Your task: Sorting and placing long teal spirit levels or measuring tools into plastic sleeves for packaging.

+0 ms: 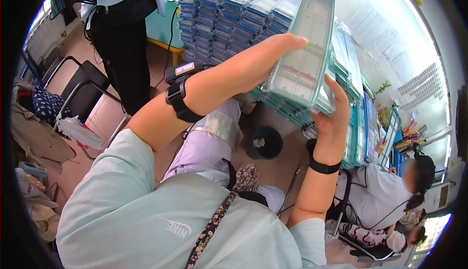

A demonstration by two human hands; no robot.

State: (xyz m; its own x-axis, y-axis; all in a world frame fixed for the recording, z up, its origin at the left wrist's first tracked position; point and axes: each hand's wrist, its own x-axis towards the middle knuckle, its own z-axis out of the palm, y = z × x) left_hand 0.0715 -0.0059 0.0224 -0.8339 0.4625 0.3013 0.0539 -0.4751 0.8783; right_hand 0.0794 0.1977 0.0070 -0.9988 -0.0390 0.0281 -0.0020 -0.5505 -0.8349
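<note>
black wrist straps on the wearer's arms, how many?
2: one on the left wrist, carrying a small black device; one on the right wrist, plain. Both hands grip a clear flat case.

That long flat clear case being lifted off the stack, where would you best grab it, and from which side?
Probably by its long edges, near the lower end. The clear case is long, thin and flat, tilted up above the stacked cases. The left hand presses one long edge and the right hand cups the bottom corner from below, so coming from both sides steadies it.
</note>
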